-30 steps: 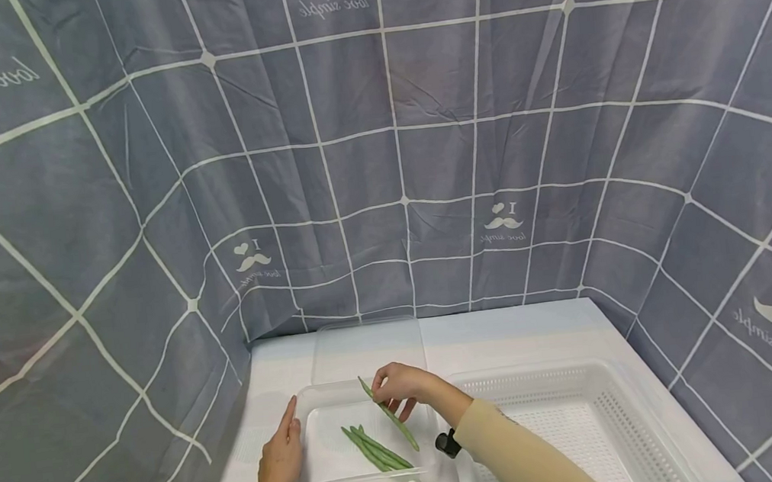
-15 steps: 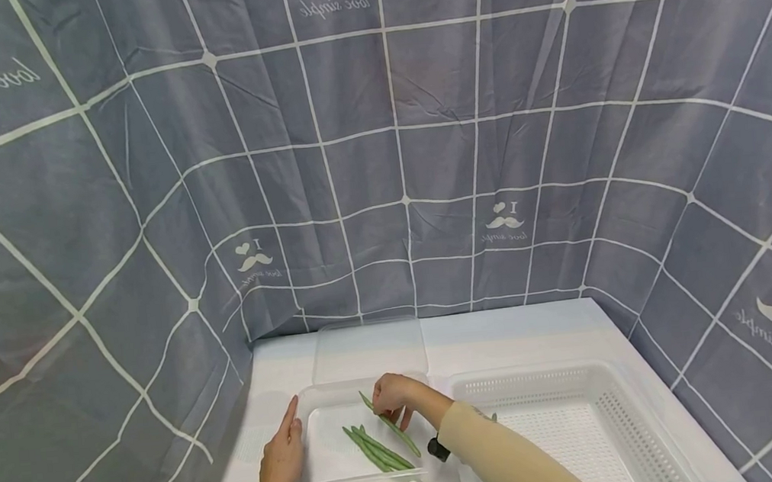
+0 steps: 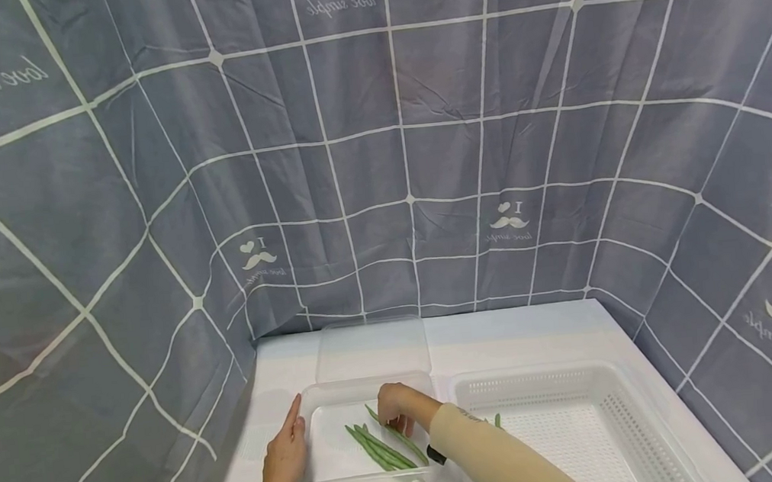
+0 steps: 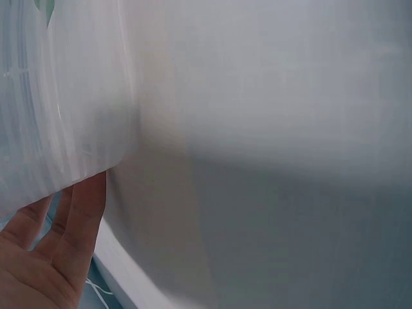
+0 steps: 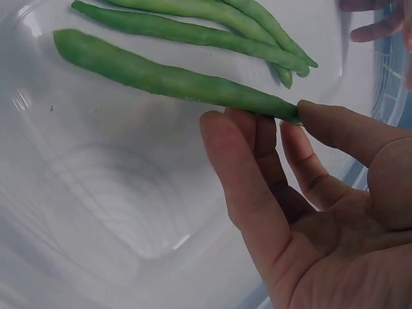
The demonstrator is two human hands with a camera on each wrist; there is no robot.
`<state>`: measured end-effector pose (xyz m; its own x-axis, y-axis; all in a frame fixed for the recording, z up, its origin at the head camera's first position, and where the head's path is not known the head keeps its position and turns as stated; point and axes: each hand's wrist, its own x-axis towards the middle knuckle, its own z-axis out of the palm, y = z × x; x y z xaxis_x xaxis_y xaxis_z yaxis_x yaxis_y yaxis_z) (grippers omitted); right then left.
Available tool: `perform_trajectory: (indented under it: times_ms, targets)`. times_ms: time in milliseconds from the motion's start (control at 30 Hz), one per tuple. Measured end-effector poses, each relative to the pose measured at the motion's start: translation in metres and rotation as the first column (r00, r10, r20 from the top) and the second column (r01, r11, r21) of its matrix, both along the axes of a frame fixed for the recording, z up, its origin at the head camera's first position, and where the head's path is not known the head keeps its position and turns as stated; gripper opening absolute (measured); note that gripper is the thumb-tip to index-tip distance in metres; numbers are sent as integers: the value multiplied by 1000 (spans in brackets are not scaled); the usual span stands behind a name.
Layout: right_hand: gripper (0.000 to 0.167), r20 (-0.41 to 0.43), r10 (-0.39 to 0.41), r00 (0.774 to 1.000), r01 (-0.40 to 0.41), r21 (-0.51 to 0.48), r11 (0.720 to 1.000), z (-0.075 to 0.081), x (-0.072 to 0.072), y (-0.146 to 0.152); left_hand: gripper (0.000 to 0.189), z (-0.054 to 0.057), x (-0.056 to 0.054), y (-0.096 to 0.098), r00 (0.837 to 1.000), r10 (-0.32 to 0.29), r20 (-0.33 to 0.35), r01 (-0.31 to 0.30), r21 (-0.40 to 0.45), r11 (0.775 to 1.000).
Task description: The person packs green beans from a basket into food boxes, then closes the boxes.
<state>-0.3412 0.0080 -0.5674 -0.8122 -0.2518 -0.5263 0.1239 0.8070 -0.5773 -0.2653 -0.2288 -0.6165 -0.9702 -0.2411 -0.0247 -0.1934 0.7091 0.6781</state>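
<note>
In the head view, a clear plastic container (image 3: 344, 392) stands on the white tabletop with several green beans (image 3: 380, 450) lying together inside. My right hand (image 3: 401, 408) reaches into it. Seen from the right wrist, thumb and fingers pinch one green bean (image 5: 161, 77) near its end, low over the container floor and beside the other beans. My left hand (image 3: 284, 456) rests against the container's left wall, fingers extended. The left wrist view shows its fingers (image 4: 84, 206) touching the outside of that wall. Part of the held bean is hidden by my right hand in the head view.
A white perforated basket (image 3: 621, 412) stands to the right, partly covered by my right sleeve (image 3: 493, 446), with a green bean tip showing beside it. A clear flat lid (image 3: 371, 349) lies behind the container. Grey checked curtain (image 3: 448, 159) surrounds the table.
My right hand has lowered the bean into the container, bringing it down beside the others. My left hand stays against the container wall. The head view has shifted slightly.
</note>
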Motion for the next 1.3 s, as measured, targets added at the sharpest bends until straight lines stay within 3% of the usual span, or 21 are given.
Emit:
perform_trajectory:
  times_ms: [400, 733, 1167, 1300]
  targets:
    - [21, -92, 25, 995, -9, 164, 986, -5, 12, -14, 52, 0, 0, -1, 1000, -2, 1, 2, -4, 1000]
    - [21, -129, 74, 989, -41, 241, 970, -8, 21, -21, 52, -3, -1, -1, 1000, -1, -8, 1, -2, 1000]
    - [16, -138, 87, 987, -46, 278, 959, -11, 21, -18, 52, -4, -2, 0, 1000, -4, 13, 4, -12, 1000]
    - [15, -145, 81, 986, -43, 247, 968, -9, 20, -16, 53, -4, -1, -1, 1000, -3, 14, 3, -13, 1000]
